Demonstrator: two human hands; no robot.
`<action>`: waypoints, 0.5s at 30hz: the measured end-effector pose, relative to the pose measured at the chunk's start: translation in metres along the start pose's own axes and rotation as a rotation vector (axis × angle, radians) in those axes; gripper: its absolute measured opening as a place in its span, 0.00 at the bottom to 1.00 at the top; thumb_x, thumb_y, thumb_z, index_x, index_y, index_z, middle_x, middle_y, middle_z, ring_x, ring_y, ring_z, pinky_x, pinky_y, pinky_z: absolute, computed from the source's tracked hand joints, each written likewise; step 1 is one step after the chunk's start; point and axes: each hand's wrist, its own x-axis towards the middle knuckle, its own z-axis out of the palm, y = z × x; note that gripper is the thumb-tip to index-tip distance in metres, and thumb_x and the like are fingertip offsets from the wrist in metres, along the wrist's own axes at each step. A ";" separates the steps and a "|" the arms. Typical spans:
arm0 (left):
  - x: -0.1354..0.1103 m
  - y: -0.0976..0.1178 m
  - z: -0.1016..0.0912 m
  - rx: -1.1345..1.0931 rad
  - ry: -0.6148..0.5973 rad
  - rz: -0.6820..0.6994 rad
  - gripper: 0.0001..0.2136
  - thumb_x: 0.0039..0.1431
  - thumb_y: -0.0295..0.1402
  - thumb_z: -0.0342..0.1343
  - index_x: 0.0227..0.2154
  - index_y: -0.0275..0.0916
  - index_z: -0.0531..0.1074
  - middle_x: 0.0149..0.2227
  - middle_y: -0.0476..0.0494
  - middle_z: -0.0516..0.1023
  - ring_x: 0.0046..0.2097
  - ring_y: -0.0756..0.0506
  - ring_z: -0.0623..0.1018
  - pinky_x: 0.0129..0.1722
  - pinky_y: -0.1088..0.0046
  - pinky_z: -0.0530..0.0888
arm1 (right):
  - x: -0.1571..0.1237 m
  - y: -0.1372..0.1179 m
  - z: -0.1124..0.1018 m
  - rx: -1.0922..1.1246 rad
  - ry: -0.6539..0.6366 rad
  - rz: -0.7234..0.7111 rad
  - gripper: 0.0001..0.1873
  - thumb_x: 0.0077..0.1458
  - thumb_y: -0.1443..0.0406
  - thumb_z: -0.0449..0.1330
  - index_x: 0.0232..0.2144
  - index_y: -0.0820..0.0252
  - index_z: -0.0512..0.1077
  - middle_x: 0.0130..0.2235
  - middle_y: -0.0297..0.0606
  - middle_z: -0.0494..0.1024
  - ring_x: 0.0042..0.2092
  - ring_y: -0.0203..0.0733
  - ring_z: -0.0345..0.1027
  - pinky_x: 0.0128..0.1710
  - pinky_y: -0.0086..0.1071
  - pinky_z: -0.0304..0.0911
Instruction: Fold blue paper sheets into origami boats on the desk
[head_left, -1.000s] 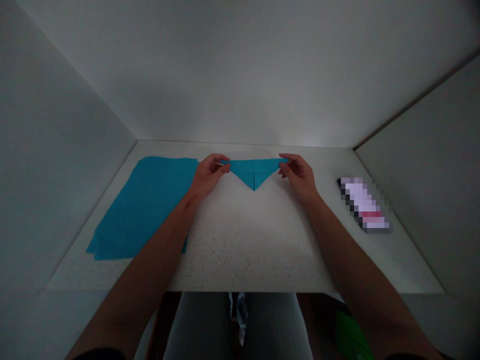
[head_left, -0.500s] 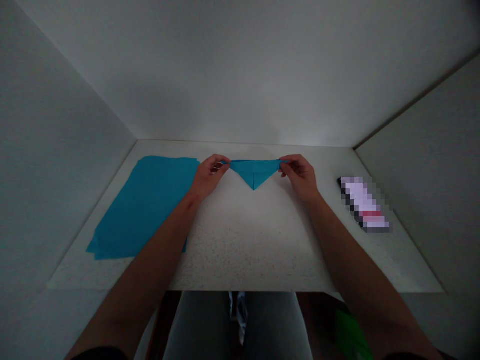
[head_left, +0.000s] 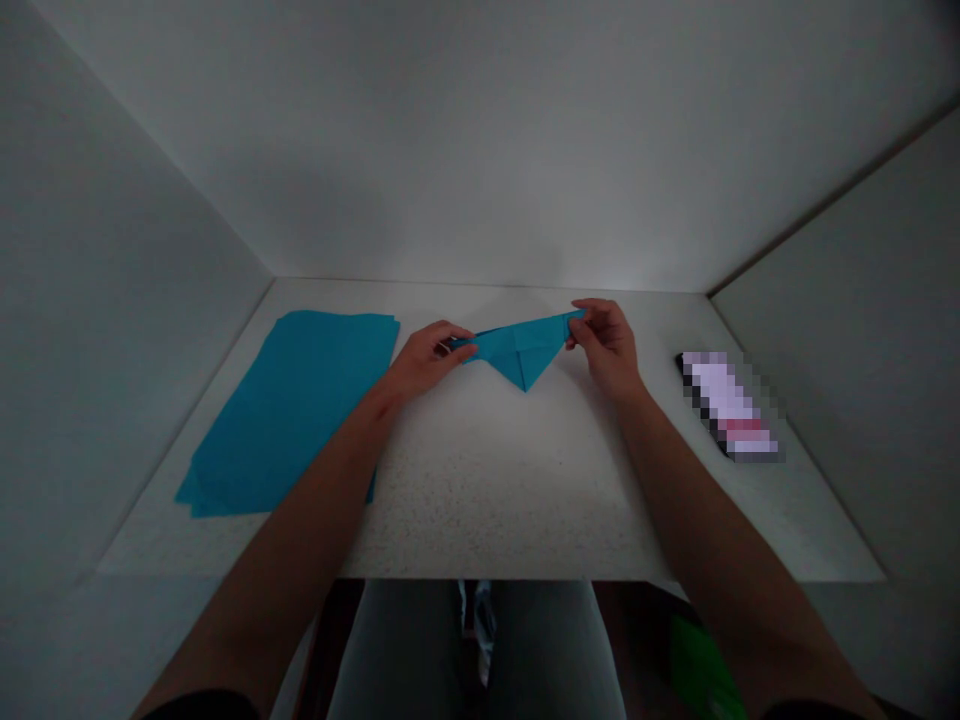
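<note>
A folded piece of blue paper (head_left: 523, 352) stretches between my two hands near the back of the white table. It has a long upper edge, a downward point and a crease down its middle. My left hand (head_left: 429, 358) pinches its left end between thumb and fingers. At the right end, which sits higher, my right hand (head_left: 609, 345) grips the paper the same way. The paper slants up toward the right. The fingertips behind it are partly hidden.
Blue paper sheets (head_left: 300, 400) lie in a loose stack on the left, partly under my left forearm. A phone (head_left: 727, 405) with a blurred screen lies at the right on the white table (head_left: 480, 500). Walls close in the back and both sides.
The folded paper has tilted, its left end lower and its right end higher, and its point has shifted slightly right. Both hands still hold it; the left hand has moved down a little.
</note>
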 end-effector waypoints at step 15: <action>-0.001 0.009 0.015 -0.111 -0.007 0.080 0.14 0.66 0.47 0.66 0.42 0.43 0.87 0.52 0.37 0.81 0.48 0.45 0.83 0.41 0.71 0.80 | -0.008 0.015 0.009 -0.062 -0.143 0.081 0.36 0.59 0.41 0.72 0.63 0.41 0.69 0.54 0.39 0.78 0.45 0.43 0.80 0.39 0.36 0.79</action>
